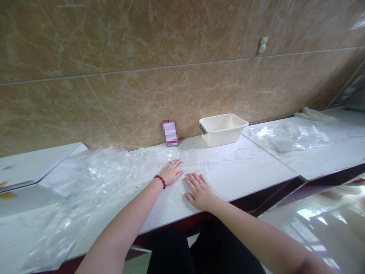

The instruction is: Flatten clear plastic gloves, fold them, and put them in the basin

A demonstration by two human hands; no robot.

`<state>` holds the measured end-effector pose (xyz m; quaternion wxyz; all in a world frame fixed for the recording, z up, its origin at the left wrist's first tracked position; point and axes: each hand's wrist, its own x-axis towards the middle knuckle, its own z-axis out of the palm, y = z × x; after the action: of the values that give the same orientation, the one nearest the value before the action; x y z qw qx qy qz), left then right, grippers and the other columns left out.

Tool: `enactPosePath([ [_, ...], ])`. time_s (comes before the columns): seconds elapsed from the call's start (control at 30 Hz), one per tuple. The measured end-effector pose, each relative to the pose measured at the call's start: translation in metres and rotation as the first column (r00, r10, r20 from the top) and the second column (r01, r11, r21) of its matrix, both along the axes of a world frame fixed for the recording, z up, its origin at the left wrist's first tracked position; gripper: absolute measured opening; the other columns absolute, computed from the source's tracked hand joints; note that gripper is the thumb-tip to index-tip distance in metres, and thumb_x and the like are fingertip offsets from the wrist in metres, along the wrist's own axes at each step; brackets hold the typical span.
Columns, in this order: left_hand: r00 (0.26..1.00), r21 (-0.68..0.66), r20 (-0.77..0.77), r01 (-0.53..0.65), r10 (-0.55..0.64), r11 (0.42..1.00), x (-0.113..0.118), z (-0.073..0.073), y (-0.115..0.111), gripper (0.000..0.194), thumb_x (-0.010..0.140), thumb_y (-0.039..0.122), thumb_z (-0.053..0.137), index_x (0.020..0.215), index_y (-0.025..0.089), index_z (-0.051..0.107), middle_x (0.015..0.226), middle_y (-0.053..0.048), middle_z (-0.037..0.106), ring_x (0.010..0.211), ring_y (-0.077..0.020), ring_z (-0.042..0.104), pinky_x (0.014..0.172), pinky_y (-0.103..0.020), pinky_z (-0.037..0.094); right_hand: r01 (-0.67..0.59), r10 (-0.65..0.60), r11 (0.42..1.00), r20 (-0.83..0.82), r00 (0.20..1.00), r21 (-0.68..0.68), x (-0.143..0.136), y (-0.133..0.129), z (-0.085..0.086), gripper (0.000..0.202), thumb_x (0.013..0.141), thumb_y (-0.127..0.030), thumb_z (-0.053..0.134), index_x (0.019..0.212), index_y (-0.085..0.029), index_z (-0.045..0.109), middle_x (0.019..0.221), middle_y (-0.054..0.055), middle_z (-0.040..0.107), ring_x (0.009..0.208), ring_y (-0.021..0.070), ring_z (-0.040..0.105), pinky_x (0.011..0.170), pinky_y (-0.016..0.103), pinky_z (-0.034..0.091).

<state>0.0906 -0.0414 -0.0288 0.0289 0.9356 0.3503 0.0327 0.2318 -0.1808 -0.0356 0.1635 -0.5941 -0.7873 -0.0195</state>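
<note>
- Brown marbled wall tiles point(182, 42) are fronted by a white wood-grain counter point(242, 179).
- The left hand point(173, 172) is laid palm-down, fingers extended; nothing is gripped.
- The right hand point(199, 192) is rested likewise, fingers spread, apparently for support.
- Clear plastic sheeting point(108, 167) is spread at nine to ten o'clock from the hands.
- A cream plastic tub point(224, 136) is set wallward at one o'clock, perhaps for elbow room.
- At twelve, a pixelated red-edged card point(170, 133) is seemingly propped.

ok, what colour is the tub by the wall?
Cream tub, with a grey handle at its left end. Shows best in the head view.
</note>
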Motion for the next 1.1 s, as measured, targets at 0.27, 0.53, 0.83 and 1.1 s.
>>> enactPosePath([
  [0.27, 0.998, -0.007, -0.03, -0.062, 0.062, 0.998, -0.019, 0.0, 0.042, 0.056, 0.081, 0.046, 0.021, 0.127, 0.015, 0.024, 0.135, -0.008, 0.021, 0.123, -0.0184, 0.016, 0.099, -0.035, 0.009, -0.006, 0.006, 1.0, -0.011, 1.0, 0.004, 0.001, 0.0, 0.0, 0.056, 0.079, -0.049, 0.027, 0.126, -0.018, 0.033, 0.131, 0.009, 0.027, 0.12, 0.027, 0.021, 0.097, 0.044, 0.014],
  [0.53, 0.952, 0.019, 0.141, -0.276, 0.271, 0.961, -0.005, 0.016, 0.048, 0.052, 0.084, 0.038, 0.013, 0.126, 0.01, 0.026, 0.134, -0.011, 0.023, 0.124, -0.0221, 0.012, 0.098, -0.042, 0.009, 0.029, -0.019, 0.999, -0.231, 0.973, 0.038, 0.007, 0.0, 0.008, 0.048, 0.082, -0.043, 0.027, 0.122, -0.018, 0.036, 0.129, 0.008, 0.032, 0.12, 0.0202, 0.025, 0.095, 0.036, 0.025],
  [0.83, 0.992, -0.031, 0.104, 0.071, -0.067, 0.997, 0.024, 0.034, -0.022, 0.054, 0.083, 0.044, 0.016, 0.127, 0.014, 0.025, 0.133, -0.008, 0.028, 0.123, -0.018, 0.016, 0.099, -0.038, 0.008, 0.567, -0.551, 0.823, -0.206, 0.809, 0.025, 0.086, 0.03, 0.013, 0.033, 0.077, -0.032, 0.038, 0.098, -0.014, 0.056, 0.094, 0.012, 0.056, 0.096, 0.0228, 0.046, 0.086, 0.037, 0.029],
  [1.1, 0.973, -0.091, 0.019, 0.229, -0.228, 0.969, 0.039, 0.025, -0.048, 0.057, 0.08, 0.052, 0.018, 0.123, 0.019, 0.032, 0.13, -0.006, 0.033, 0.122, -0.0197, 0.021, 0.098, -0.04, 0.013, 0.686, -0.686, 0.725, -0.169, 0.708, -0.071, 0.074, 0.041, 0.005, 0.033, 0.073, -0.041, 0.04, 0.096, -0.023, 0.056, 0.107, 0.01, 0.048, 0.097, 0.0282, 0.039, 0.074, 0.04, 0.031],
])
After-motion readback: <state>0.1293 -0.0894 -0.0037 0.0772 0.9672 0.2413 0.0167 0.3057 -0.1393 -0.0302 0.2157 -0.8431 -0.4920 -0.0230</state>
